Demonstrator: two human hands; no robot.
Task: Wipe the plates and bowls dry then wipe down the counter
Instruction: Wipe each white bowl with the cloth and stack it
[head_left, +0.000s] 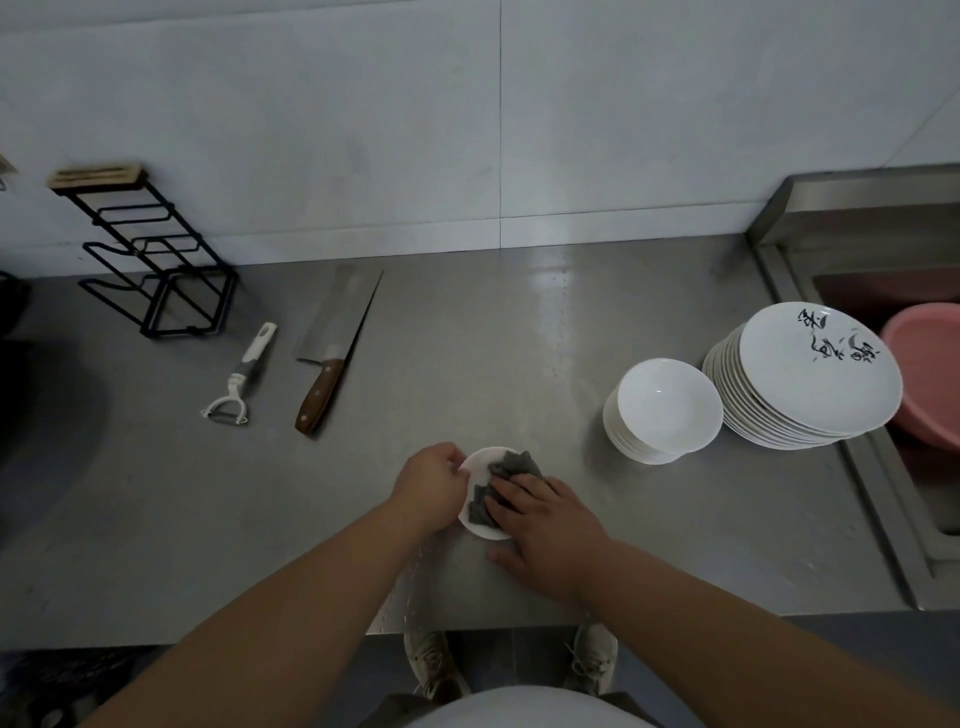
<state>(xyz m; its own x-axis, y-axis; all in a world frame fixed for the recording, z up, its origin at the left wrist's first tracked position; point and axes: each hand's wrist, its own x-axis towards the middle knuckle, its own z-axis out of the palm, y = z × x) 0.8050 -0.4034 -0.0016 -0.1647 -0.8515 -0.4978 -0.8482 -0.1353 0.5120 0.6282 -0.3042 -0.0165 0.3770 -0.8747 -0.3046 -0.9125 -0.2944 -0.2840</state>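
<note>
Black brush-style characters mark the top plate (821, 379) of the stack (748, 421) near the counter's (467, 332) right edge; none can be read.

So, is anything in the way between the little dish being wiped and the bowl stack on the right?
Nothing visible: only bare steel counter lies between the small dish and the bowl stack. The cleaver and peeler lie off to the left.
</note>
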